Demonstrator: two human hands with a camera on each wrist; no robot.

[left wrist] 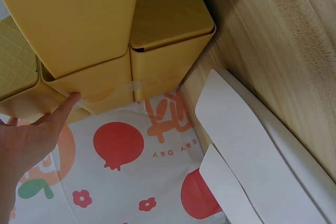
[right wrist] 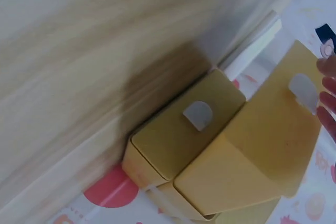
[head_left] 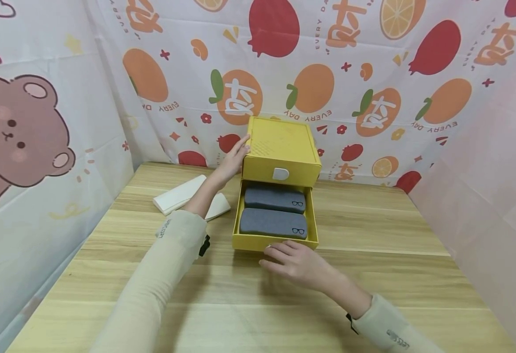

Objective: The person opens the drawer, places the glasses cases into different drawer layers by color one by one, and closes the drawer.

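A yellow drawer box [head_left: 282, 139] stands near the back of the table, with a drawer [head_left: 275, 242] pulled out below its top drawer. Inside that drawer lie two grey-blue glasses cases, a rear one [head_left: 268, 196] and a front one [head_left: 266, 220], each with a small glasses print. My left hand [head_left: 231, 164] rests its extended fingers on the box's left side. At the pulled-out drawer's front is my right hand [head_left: 299, 264], fingers loosely bent. The right wrist view has its fingertips beside the white pull tab [right wrist: 303, 93]; whether they touch is hard to tell.
Two white cases, one [head_left: 180, 193] behind the left forearm and another [head_left: 218, 207] partly hidden by it, lie left of the box. Beneath the extended drawer is a closed one with its own tab [right wrist: 198, 115]. A printed cloth [head_left: 187, 88] hangs behind.
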